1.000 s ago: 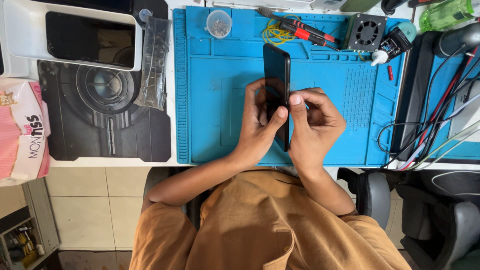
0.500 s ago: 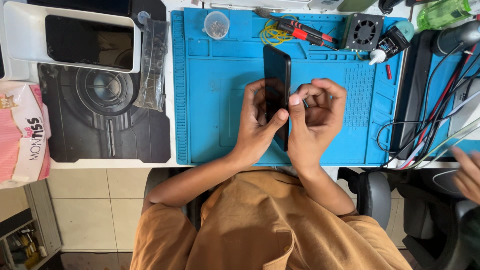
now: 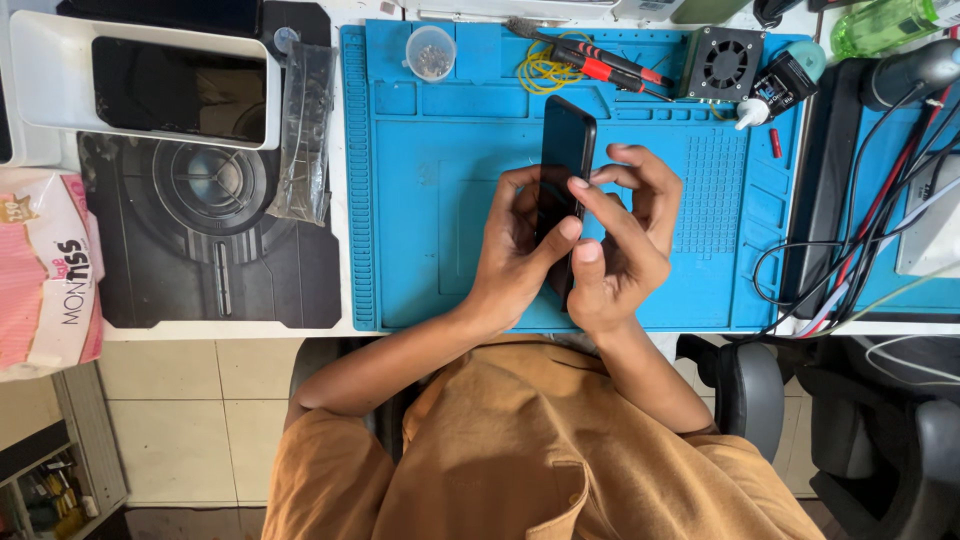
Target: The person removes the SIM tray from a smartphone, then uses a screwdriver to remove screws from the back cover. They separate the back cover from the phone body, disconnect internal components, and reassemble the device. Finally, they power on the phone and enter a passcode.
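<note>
A black smartphone (image 3: 566, 150) stands on its edge above the blue work mat (image 3: 440, 220), held between both hands. My left hand (image 3: 515, 250) grips its lower left side, thumb laid across the screen. My right hand (image 3: 620, 245) clasps the right edge, with the forefinger stretched up along the phone's side and the other fingers curled above it. The lower end of the phone is hidden between my palms.
At the mat's far edge lie a small clear cup of screws (image 3: 431, 52), yellow wire (image 3: 542, 72), a red-handled tool (image 3: 600, 66) and a small black fan (image 3: 726, 62). A white tray (image 3: 55, 85) and black mat (image 3: 210, 240) are left; cables (image 3: 860, 250) right; a pink tissue pack (image 3: 45, 270) far left.
My right hand's fingers have shifted from spread above the phone to the forefinger pressed along its right edge. The phone stays upright in both hands. A hand seen at the right edge is gone.
</note>
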